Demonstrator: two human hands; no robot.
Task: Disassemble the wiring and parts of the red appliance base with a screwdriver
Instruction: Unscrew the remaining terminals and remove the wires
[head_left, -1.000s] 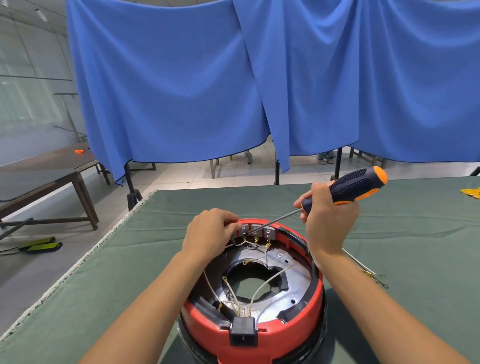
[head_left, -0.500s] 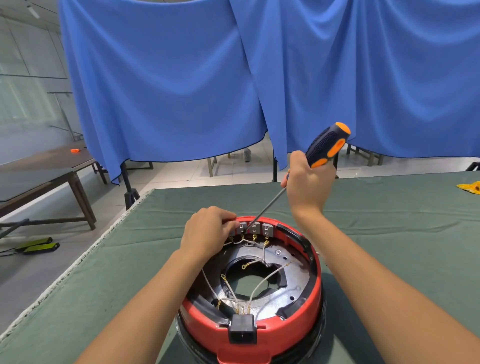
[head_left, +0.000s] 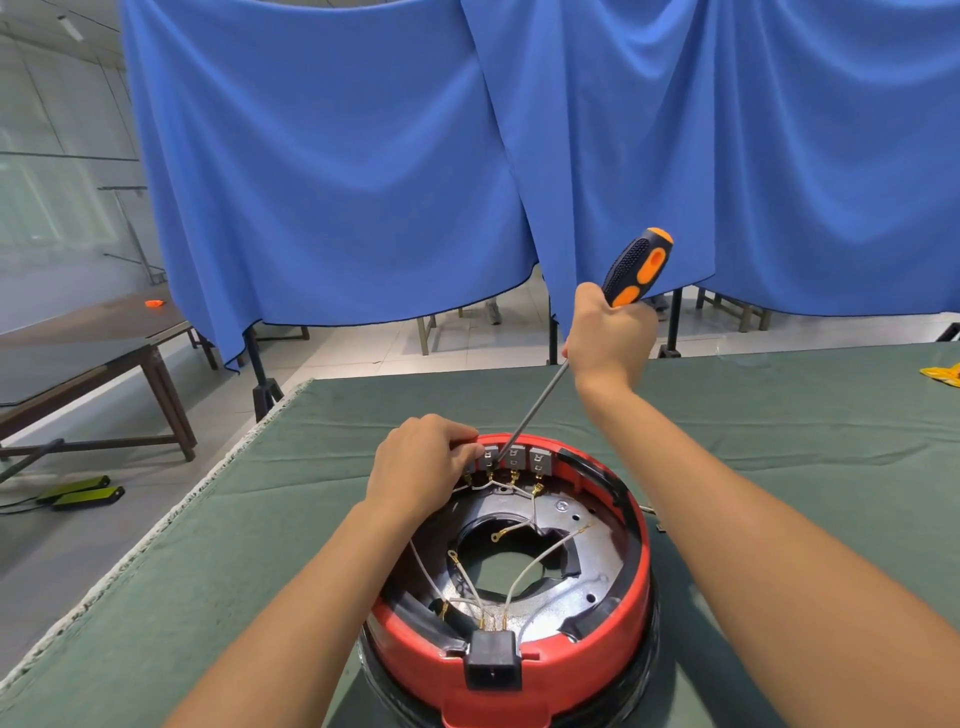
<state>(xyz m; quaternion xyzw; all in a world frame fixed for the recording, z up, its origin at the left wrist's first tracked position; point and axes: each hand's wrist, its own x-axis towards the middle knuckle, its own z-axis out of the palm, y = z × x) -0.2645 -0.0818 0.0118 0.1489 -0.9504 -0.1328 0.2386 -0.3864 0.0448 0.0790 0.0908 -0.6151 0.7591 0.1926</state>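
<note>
— How many things have you got there?
— One red appliance base (head_left: 540, 660) on my desk (head_left: 779, 415), one screwdriver (head_left: 631, 275).
— Hands?
— Two: my left hand (head_left: 421, 467) and my right hand (head_left: 610, 338).
— Grey terminal blocks on the far rim?
— Three (head_left: 514, 457) showing.
— Plug sockets?
— One black socket (head_left: 493, 662), nearest me.

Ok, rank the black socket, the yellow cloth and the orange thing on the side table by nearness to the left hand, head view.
From the left hand:
1. Black socket, on the red base's near rim, below the hand.
2. Orange thing, on the side table, far left and beyond.
3. Yellow cloth, at the green table's far right edge.
</note>
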